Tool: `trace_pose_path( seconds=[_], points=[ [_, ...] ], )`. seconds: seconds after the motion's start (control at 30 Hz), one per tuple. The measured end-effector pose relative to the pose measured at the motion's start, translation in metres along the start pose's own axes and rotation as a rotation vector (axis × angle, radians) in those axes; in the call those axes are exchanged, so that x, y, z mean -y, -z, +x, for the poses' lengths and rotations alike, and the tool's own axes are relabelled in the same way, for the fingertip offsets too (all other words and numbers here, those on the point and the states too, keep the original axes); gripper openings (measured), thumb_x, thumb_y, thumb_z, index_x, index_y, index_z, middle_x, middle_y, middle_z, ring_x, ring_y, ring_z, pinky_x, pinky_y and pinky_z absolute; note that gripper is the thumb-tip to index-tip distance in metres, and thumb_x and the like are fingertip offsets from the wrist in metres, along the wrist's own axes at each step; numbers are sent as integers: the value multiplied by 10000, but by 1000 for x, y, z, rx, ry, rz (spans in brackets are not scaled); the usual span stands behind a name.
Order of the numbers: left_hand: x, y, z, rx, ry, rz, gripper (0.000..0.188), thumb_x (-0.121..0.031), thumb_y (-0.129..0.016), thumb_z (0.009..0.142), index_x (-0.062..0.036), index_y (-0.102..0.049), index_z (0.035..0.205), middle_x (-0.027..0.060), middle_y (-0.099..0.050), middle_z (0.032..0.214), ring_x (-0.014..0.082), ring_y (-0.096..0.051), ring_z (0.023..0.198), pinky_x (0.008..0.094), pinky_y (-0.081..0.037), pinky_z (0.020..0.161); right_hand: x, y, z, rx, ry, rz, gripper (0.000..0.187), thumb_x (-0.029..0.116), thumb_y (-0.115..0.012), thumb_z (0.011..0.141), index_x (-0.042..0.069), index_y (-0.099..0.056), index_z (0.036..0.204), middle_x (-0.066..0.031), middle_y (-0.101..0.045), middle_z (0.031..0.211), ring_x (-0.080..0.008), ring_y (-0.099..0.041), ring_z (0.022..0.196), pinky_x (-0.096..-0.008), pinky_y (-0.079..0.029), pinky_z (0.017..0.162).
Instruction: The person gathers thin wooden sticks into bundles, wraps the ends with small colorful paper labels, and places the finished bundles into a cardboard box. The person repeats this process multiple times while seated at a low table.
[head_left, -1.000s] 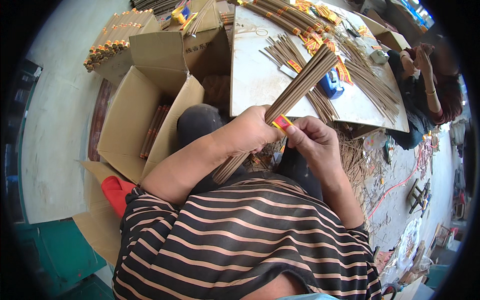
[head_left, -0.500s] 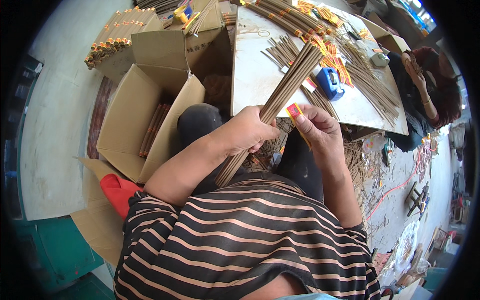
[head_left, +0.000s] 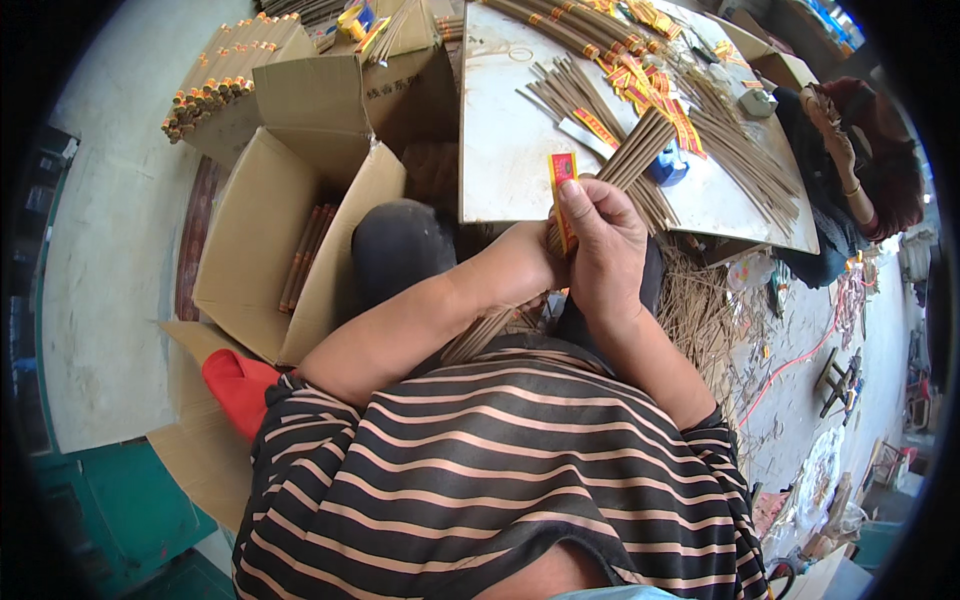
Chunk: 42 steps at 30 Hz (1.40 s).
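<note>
Wrapped round a slanting bundle of brown incense sticks is my left hand, its fingers partly hidden behind my right. The bundle's lower ends come out below my left hand, close to my shirt. Between thumb and fingers my right hand pinches a red and yellow paper label, which lies against the bundle. The two hands meet at the sticks. Behind the bundle's upper part, a blue tape dispenser stands on the white table, partly covered.
Loose incense sticks and labels cover much of the table. At my left an open cardboard box holds several wrapped bundles. More bundles are stacked behind it. A co-worker sits at the far right.
My right hand has moved left with the label and brought it against the bundle at my left hand. The bundle's top has shifted right and down, now overlapping the tape dispenser.
</note>
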<state>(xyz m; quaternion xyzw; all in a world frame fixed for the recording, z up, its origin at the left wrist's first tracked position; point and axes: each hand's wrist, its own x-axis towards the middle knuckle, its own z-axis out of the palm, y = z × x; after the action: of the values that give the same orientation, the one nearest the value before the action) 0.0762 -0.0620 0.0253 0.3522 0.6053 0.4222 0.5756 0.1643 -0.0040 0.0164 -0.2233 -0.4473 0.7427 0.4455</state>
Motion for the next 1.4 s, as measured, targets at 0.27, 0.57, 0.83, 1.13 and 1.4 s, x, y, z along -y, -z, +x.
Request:
trace_pose_path(
  seconds=[0.27, 0.57, 0.83, 1.13, 1.4],
  points=[
    [3, 1, -12, 60, 46, 53, 192, -48, -626, 721, 1, -531, 880, 44, -520, 605, 103, -466, 430, 240, -366, 381, 2, 6, 1, 5, 9, 22, 116, 121, -626, 850, 9, -605, 869, -38, -594, 766, -92, -532, 677, -213, -434, 638],
    [1, 36, -4, -64, -46, -182, 191, -89, -647, 783, -6, -480, 828, 2, -439, 579, 68, -379, 373, 224, -309, 320, 39, 33, 29, 120, -34, -118, 123, 157, -618, 858, 38, -619, 827, -7, -602, 755, -79, -536, 661, -201, -423, 631],
    [-7, 68, 20, -47, -25, -358, 170, -97, -659, 792, -61, -508, 722, -22, -420, 494, 56, -371, 362, 215, -294, 333, 31, 38, 18, 244, -277, -297, 145, 157, -615, 863, 16, -593, 841, -14, -560, 664, -13, -349, 468, -173, -251, 412],
    [-1, 45, 11, -52, -31, -237, 170, -63, -650, 783, -38, -484, 811, -7, -433, 534, 52, -381, 366, 211, -309, 327, 19, 30, 35, 184, -66, -323, 157, 171, -629, 855, 17, -624, 823, 13, -573, 711, -42, -505, 643, -175, -389, 585],
    [5, 15, 8, 59, -14, -194, 170, -46, -653, 739, 15, -525, 832, 23, -488, 613, 68, -408, 388, 212, -308, 337, -1, 6, 43, 108, 10, 31, 139, 143, -622, 855, 14, -589, 893, -55, -605, 787, -118, -569, 685, -257, -484, 654]
  ],
)
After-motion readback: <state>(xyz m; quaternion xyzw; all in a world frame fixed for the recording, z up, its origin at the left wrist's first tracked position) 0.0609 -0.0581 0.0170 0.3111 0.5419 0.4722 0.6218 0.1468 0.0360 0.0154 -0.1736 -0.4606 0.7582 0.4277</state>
